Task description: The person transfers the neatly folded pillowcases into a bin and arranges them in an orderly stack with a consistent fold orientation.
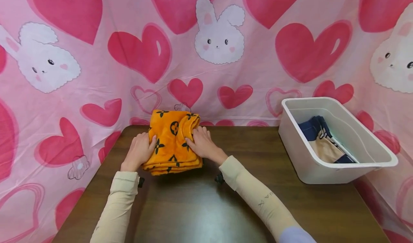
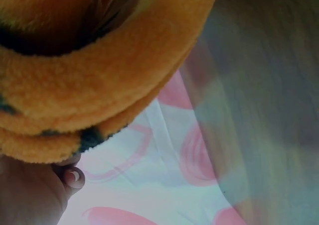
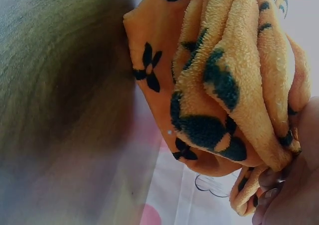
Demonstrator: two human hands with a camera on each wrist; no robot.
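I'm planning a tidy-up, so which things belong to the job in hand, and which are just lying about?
In the job:
folded orange plush cloth with dark motifs
left hand and right hand, gripping it

Apparently outside it:
pale grey rectangular plastic bin, untouched
navy-and-beige fabric inside it
pink heart-print fabric backdrop

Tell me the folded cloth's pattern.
The folded cloth is orange with dark flower-like motifs, best seen in the head view.

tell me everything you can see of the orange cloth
The orange cloth looks fuzzy, like plush, printed with dark flower-like motifs, one of them rounded. It is folded into a thick bundle, stacked layers showing along its near edge. The left hand grips its left side and the right hand its right, over the table's far left part.
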